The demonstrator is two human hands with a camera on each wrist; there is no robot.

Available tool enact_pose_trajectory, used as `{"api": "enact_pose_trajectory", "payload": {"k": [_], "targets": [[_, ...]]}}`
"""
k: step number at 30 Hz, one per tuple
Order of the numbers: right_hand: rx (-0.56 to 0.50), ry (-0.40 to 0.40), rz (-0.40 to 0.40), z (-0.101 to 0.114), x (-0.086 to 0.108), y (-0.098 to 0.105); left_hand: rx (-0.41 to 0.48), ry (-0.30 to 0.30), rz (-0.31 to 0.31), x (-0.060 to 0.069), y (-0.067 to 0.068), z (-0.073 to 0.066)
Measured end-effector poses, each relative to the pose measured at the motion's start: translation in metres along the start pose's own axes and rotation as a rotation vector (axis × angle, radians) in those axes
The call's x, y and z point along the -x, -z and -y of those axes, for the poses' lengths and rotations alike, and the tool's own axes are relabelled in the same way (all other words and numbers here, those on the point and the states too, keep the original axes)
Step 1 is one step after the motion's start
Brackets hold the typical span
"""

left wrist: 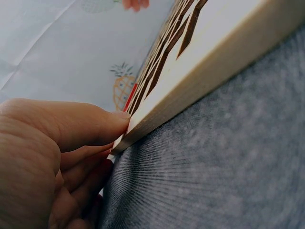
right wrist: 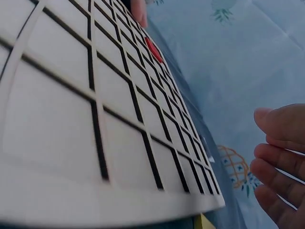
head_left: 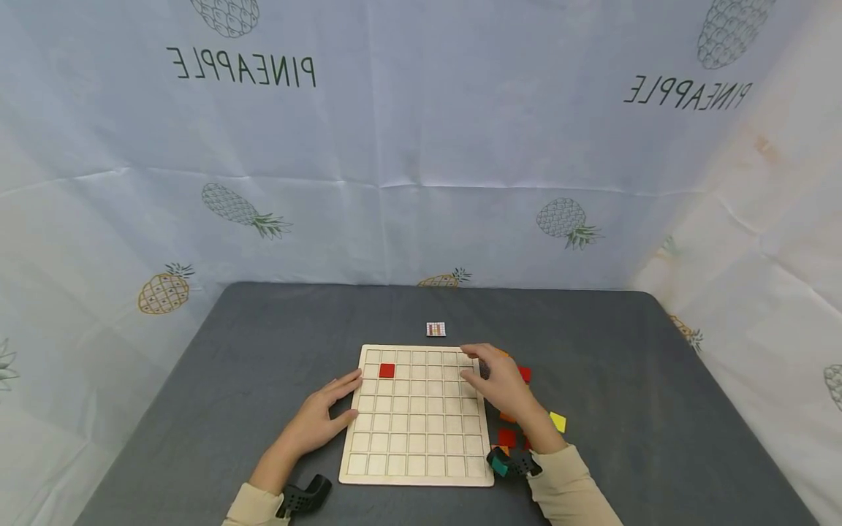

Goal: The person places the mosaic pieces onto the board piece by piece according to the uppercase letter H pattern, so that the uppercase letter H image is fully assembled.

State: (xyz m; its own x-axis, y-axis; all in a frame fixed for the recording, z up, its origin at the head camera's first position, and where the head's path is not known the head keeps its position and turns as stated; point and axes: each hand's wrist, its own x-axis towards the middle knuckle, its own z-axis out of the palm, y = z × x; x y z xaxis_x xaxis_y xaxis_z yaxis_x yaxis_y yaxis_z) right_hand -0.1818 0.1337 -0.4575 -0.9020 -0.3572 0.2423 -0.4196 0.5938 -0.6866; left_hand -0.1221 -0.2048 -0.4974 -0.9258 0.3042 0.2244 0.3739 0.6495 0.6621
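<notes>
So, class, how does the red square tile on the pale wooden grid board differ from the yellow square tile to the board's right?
The red square tile lies on the pale wooden grid board; the yellow square tile lies on the dark grey table. The red tile lines up with the grid, while the yellow tile sits at an angle. Both look flat and plain.

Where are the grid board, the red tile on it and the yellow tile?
Grid board (head_left: pixel 417 424): head view, bare cell near the middle.
Red tile (head_left: pixel 387 370): head view, top face.
Yellow tile (head_left: pixel 558 421): head view, exposed face.
</notes>
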Motion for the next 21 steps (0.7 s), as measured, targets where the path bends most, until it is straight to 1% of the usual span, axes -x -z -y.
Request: {"api": "enact_pose_trajectory", "payload": {"k": [6, 10, 13, 17, 21], "targets": [[0.078, -0.071, -0.089, -0.03, 0.022, 0.027, 0.012, 0.019, 0.016, 0.0, -0.003, 0.0], [0.1, -0.104, -0.119, -0.049, 0.031, 0.04, 0.02, 0.024, 0.022, 0.0, -0.003, 0.002], [0.099, -0.132, -0.121, -0.061, 0.035, 0.045, 0.033, 0.03, 0.02, 0.0, -0.001, 0.002], [0.069, -0.18, -0.094, -0.073, 0.038, 0.048, 0.035, 0.029, 0.015, 0.0, 0.0, 0.003], [0.078, -0.191, -0.057, -0.082, 0.04, 0.048, 0.017, 0.025, 0.016, 0.0, -0.001, 0.003]]}}
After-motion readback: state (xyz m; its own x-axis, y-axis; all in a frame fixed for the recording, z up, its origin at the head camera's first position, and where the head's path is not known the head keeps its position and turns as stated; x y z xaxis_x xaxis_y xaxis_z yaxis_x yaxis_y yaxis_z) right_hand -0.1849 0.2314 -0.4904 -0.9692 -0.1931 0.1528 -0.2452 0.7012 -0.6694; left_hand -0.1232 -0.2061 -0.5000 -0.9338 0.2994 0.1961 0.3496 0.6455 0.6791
